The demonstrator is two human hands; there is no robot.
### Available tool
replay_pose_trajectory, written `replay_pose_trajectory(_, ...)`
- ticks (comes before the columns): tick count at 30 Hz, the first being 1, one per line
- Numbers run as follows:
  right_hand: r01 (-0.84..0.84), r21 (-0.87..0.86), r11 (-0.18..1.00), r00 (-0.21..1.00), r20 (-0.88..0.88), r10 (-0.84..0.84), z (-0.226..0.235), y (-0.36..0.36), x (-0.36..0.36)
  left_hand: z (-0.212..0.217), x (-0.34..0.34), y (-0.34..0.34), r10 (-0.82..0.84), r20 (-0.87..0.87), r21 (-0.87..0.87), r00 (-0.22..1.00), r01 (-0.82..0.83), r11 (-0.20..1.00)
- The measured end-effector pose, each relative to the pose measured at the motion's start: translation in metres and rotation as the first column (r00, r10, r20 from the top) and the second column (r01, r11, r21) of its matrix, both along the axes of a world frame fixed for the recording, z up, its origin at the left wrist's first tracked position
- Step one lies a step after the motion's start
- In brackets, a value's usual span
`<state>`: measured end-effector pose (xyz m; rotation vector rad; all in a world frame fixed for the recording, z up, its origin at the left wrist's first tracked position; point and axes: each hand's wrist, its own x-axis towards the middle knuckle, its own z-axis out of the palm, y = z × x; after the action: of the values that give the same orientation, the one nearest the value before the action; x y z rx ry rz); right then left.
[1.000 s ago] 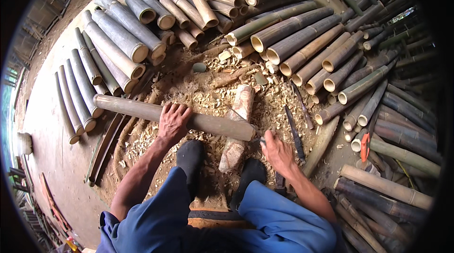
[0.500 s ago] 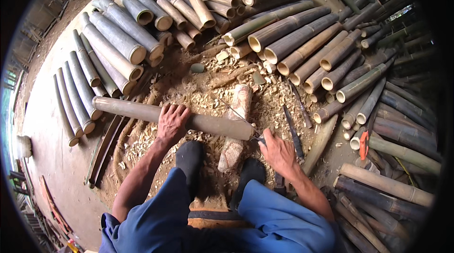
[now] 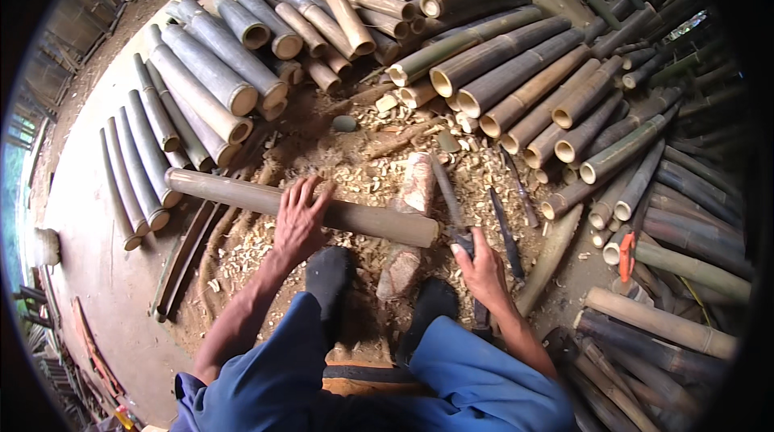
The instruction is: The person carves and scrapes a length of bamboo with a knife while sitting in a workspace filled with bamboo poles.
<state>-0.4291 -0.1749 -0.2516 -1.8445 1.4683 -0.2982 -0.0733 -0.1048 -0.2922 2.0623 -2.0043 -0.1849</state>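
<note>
A brownish-grey bamboo tube (image 3: 242,195) lies slantwise across a short wooden block (image 3: 417,182), its cut end just past the block. My left hand (image 3: 300,212) lies over the tube's middle, its fingers curled over the top. To the right of the tube's cut end, my right hand (image 3: 482,262) is closed round the handle of a knife (image 3: 445,190). The knife's blade points up and away, beside the block and apart from the tube. Both my feet in dark socks stand on either side of the block's near end.
Pale wood chips (image 3: 363,182) cover the ground around the block. Another dark blade (image 3: 506,234) lies to the right of my right hand. Many bamboo tubes (image 3: 214,65) are stacked in an arc ahead and to the right. An orange-handled tool (image 3: 626,256) rests among the right-hand tubes.
My right hand has swung the knife away from the tube's cut end, turning its blade upward to the right. The left hand's fingers have shifted slightly on the tube.
</note>
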Motion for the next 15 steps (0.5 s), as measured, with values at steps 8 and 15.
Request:
replay_pose_trajectory(8, 0.126, -0.206, 0.970, 0.967, -0.194, -0.167, -0.062, -0.005, -0.016, -0.022, -0.009, 0.057, 0.580, -0.786, 0.597, -0.214, -0.502, 0.625)
replay_pose_trajectory(15, -0.340, 0.080, 0.937, 0.525, 0.843, 0.119, 0.129, 0.003, 0.024, -0.030, 0.061, 0.014, 0.075, -0.694, 0.624, -0.716, -0.546, 0.558)
